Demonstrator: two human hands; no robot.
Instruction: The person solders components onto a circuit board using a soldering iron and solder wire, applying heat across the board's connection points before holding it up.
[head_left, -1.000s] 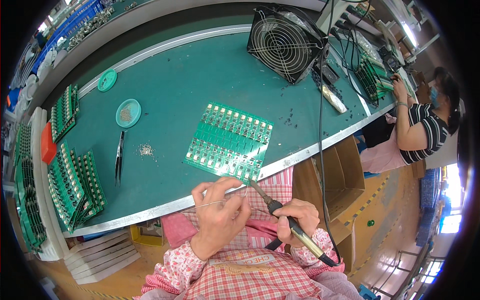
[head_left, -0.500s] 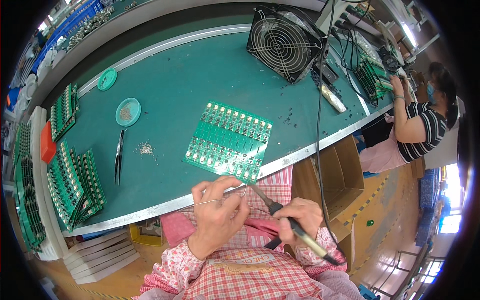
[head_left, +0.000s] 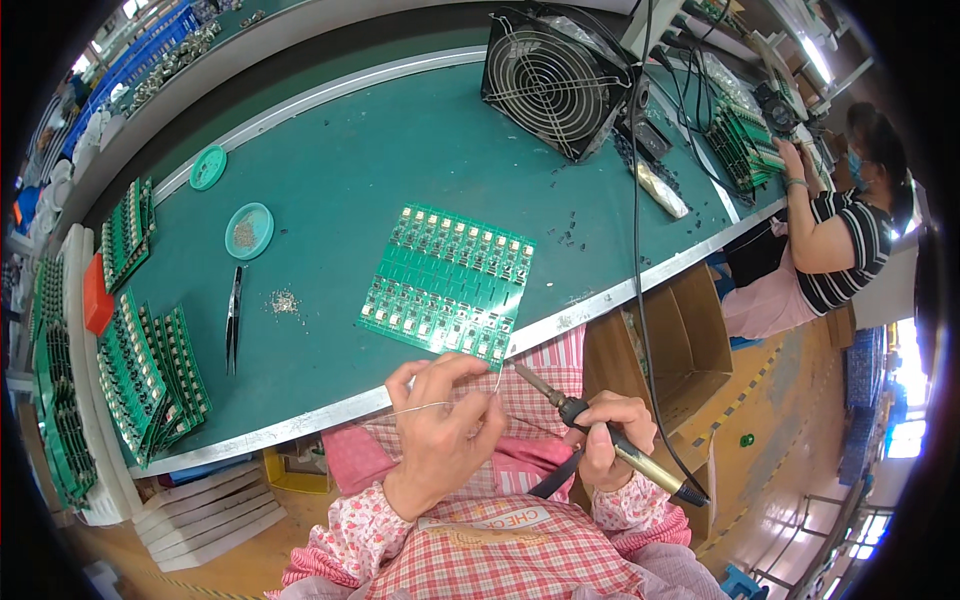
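A green circuit board (head_left: 450,275) with rows of small parts lies on the bench, its near corner over the front edge. My left hand (head_left: 442,412) is at that near edge, fingers curled, pinching a thin solder wire (head_left: 420,407) whose end sticks up by the board's corner. My right hand (head_left: 615,435) is closed round the handle of a soldering iron (head_left: 640,458). The iron's tip points at the board's near right corner, slightly apart from it.
Tweezers (head_left: 233,320) lie left of the board, beside loose small parts (head_left: 285,301) and a teal dish (head_left: 265,245). Boards (head_left: 135,370) stand stacked at far left. A black fan (head_left: 550,85) stands behind; a cable (head_left: 637,200) hangs at right. A co-worker (head_left: 840,230) sits far right.
The soldering iron's tip has drawn back a little to the right from the board's corner, and my right hand has turned on the handle. The left hand still pinches the wire.
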